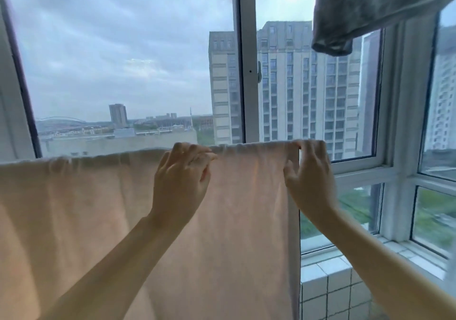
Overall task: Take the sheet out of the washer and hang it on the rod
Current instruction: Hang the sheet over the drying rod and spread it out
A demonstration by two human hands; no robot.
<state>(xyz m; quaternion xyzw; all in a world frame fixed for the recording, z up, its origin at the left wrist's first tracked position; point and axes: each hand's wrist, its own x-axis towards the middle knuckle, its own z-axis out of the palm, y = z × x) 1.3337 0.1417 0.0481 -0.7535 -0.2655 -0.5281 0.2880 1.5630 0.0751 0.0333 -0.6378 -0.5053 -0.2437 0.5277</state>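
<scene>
Inspector: Position of the sheet [98,208] at time of check?

Me: It was out of the washer and draped over the rod, hanging across the window [243,72] from the left edge of view to just short of the right-hand casement. The rod itself was hidden under the top fold, so I could not see it. The washer was not in view.

Inspector: Hands?

Me: Both were up at the fold. My left hand [182,176] had its fingers curled onto the top edge, pinching the cloth. My right hand [309,171] held the sheet's right-hand border, fingers hooked over the top and thumb pressed against the front face.

Inspector: Condition of the hang?

Me: Small gathers showed along the fold to the left of my left hand. The stretch between my hands lay flatter. A grey garment [357,11] hung above and to the right, well apart from the sheet.

Inspector: Recommendation for the step in hand?

Me: I judged that spreading was the job. The hands should draw apart along the rod under light tension, so the gathers open rather than bunch. The right border should hang plumb and clear of the tiled ledge [328,290]. Both falls wanted balancing, or damp cloth could creep off one side.
</scene>
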